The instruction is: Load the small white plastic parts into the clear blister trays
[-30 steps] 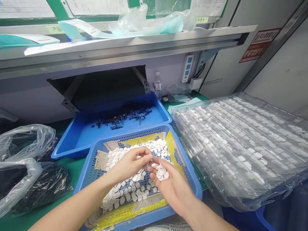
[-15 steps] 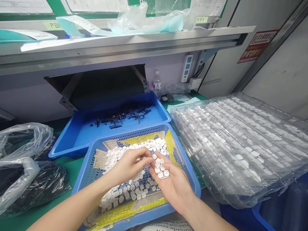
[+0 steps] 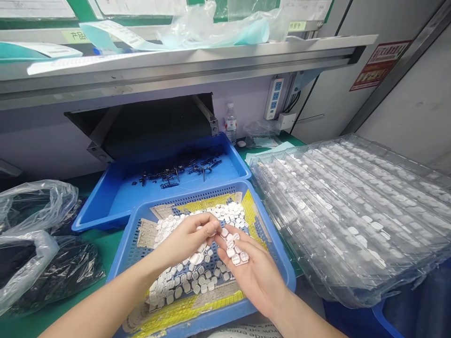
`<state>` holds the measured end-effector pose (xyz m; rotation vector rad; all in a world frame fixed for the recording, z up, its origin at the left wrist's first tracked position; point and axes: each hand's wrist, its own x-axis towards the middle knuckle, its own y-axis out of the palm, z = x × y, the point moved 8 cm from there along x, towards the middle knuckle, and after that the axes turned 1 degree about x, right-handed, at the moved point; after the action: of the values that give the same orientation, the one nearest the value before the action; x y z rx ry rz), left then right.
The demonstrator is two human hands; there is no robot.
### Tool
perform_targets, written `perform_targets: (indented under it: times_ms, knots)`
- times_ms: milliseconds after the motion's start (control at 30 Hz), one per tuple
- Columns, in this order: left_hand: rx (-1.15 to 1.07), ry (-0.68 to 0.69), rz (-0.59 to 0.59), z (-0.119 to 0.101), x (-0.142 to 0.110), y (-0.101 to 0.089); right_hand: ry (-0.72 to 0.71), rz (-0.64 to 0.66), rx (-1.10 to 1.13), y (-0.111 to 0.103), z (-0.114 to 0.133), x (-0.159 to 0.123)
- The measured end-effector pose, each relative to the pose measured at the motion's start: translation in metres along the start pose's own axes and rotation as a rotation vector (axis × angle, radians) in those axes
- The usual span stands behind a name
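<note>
Several small white square plastic caps (image 3: 235, 250) lie in the palm and on the fingers of my right hand (image 3: 255, 267), which is cupped around them, palm up. My left hand (image 3: 197, 234) is closed in a pinch, thumb against the curled index finger. Its fingertips meet the fingertips of my right hand; whatever they may hold is hidden. Both hands are above a blue perforated basket (image 3: 287, 272), lined with yellow tape and grey patches. Many loose white caps (image 3: 172, 286) are spread over its floor, some hidden under my left forearm.
Behind the basket, a blue tray (image 3: 116, 197) holds black thin parts (image 3: 169, 173). To the right are stacked clear plastic trays (image 3: 338, 277) with white pieces. Plastic bags (image 3: 66, 263) of dark material sit left. A water bottle (image 3: 230, 124) stands below the metal shelf (image 3: 211, 61).
My left thumb and index finger have lifted slightly and bent more tightly together. My right fingers have shifted a little, and the caps in that palm have moved slightly.
</note>
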<state>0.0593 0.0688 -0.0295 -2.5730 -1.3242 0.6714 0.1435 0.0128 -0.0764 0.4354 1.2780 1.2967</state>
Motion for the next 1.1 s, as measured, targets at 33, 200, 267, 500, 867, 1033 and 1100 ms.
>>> perform_targets:
  times_ms: [33, 200, 267, 500, 867, 1033, 1100]
  knots:
    - [-0.012, -0.004, 0.001, 0.001, 0.0, 0.0, 0.001, -0.009, -0.008, -0.001, 0.0, 0.0]
    - [-0.156, -0.044, 0.029, 0.009, 0.002, 0.009, -0.003, -0.062, -0.082, -0.004, 0.0, 0.001]
    - [-0.213, -0.039, 0.016, 0.011, 0.004, 0.012, 0.027, -0.054, -0.138, -0.002, -0.002, 0.001]
    - [-0.062, 0.131, -0.221, 0.001, -0.001, 0.006, 0.166, 0.035, -0.347, 0.007, -0.02, -0.001]
    - [-0.136, 0.119, -0.323, 0.002, -0.005, 0.005, 0.146, 0.074, -0.512, 0.009, -0.021, -0.005]
    - [-0.278, 0.088, -0.295, 0.008, -0.002, 0.007, 0.129, 0.086, -0.492, 0.01, -0.018, -0.005]
    - [-0.414, 0.029, -0.262, 0.013, 0.001, 0.01, 0.129, 0.083, -0.468, 0.011, -0.017, -0.005]
